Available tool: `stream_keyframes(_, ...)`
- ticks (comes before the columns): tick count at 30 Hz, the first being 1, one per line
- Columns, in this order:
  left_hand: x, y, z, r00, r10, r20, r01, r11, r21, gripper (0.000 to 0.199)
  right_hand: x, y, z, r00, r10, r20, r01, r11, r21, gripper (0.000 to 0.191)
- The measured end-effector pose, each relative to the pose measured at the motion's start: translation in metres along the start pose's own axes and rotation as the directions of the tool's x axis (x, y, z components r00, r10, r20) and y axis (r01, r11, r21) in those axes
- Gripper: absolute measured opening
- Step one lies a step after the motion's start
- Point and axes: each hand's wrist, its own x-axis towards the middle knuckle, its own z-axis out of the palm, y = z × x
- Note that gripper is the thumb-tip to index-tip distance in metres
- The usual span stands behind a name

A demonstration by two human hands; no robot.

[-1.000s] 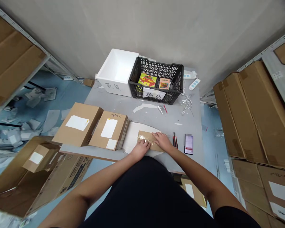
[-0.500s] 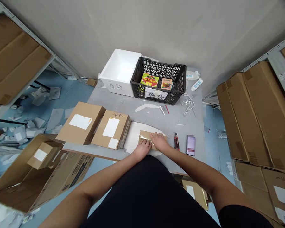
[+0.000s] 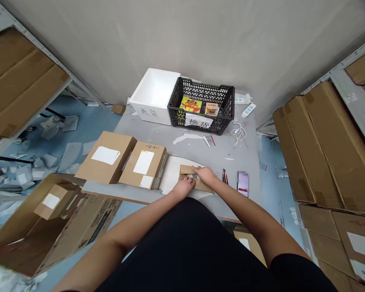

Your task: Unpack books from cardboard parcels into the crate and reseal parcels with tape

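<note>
A small brown cardboard box (image 3: 203, 186) lies on a white sheet (image 3: 171, 172) at the table's near edge. A gap shows between its top flaps, with something pale and dark inside that I cannot make out. My left hand (image 3: 185, 185) is closed on the near flap, fingers curled over its edge. On the far flap, my right hand (image 3: 205, 174) grips the edge with bent fingers. Just right of the box lie red-and-black box cutters (image 3: 224, 176), and beyond them a phone (image 3: 243, 187) with a blurred screen.
Two labelled cartons (image 3: 109, 156) stand left on the table (image 3: 158, 138). Behind are a white foam box (image 3: 150, 111) and a black crate (image 3: 202, 125) holding colourful packs. A large open carton (image 3: 76, 227) sits low at left. Stacked cartons (image 3: 325, 142) fill the right shelf.
The box's taped top has parted into a gap between the flaps. My right hand has shifted slightly away from my left. The view has tilted a little.
</note>
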Motion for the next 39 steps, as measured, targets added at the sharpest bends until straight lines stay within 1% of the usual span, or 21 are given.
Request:
stream_keyframes(3, 0.001, 0.0, -0.005, 1.0, -0.008, -0.012, 0.008, 1.0, -0.001, 0.033, 0.002, 0.004, -0.005, 1.0, -0.015, -0.002, 0.015, 1.0, 0.004, 0.057)
stream_keyframes(8, 0.0, -0.003, -0.004, 0.996, 0.009, -0.09, -0.008, 1.0, 0.013, 0.027, 0.005, -0.007, 0.0, 0.999, 0.033, 0.001, -0.033, 0.999, -0.013, 0.054)
stream_keyframes(11, 0.0, -0.003, -0.002, 0.994, 0.006, -0.108, -0.004, 1.0, 0.016, 0.027, 0.01, -0.009, 0.001, 1.0, 0.028, 0.009, -0.028, 1.0, -0.009, 0.052)
stream_keyframes(15, 0.005, -0.001, -0.003, 0.996, 0.005, -0.092, -0.004, 1.0, 0.01, 0.027, 0.022, 0.004, -0.012, 0.999, -0.003, 0.037, 0.003, 1.0, 0.009, 0.042)
stream_keyframes(19, 0.013, -0.001, -0.007, 1.0, -0.006, -0.029, 0.006, 1.0, -0.006, 0.025, 0.031, 0.014, -0.025, 0.997, -0.04, 0.06, 0.039, 0.999, 0.022, 0.033)
stream_keyframes(22, 0.014, -0.003, -0.007, 1.0, 0.002, -0.008, -0.002, 1.0, -0.008, 0.023, 0.029, 0.005, -0.026, 0.997, -0.053, 0.061, 0.053, 0.999, 0.007, 0.032)
stream_keyframes(26, 0.011, -0.005, -0.002, 0.999, 0.001, -0.042, -0.001, 1.0, -0.012, 0.035, 0.023, -0.018, -0.017, 0.998, -0.057, 0.017, 0.057, 0.998, -0.028, 0.048)
stream_keyframes(28, 0.01, -0.005, -0.001, 0.998, 0.001, -0.06, -0.002, 1.0, -0.015, 0.036, 0.024, -0.024, -0.015, 0.997, -0.072, 0.007, 0.072, 0.997, -0.034, 0.052)
stream_keyframes(31, 0.013, -0.002, -0.003, 0.999, -0.015, -0.051, 0.014, 1.0, -0.017, 0.033, 0.033, -0.021, -0.017, 0.995, -0.096, 0.023, 0.097, 0.995, -0.034, 0.048)
stream_keyframes(35, 0.02, 0.001, -0.01, 0.999, -0.043, -0.025, 0.043, 0.999, 0.015, 0.034, 0.046, -0.011, -0.026, 0.989, -0.139, 0.042, 0.141, 0.99, -0.025, 0.035)
stream_keyframes(39, 0.024, 0.002, -0.012, 0.999, -0.047, -0.027, 0.048, 0.998, 0.032, 0.03, 0.05, -0.01, -0.032, 0.984, -0.171, 0.052, 0.173, 0.985, -0.028, 0.03)
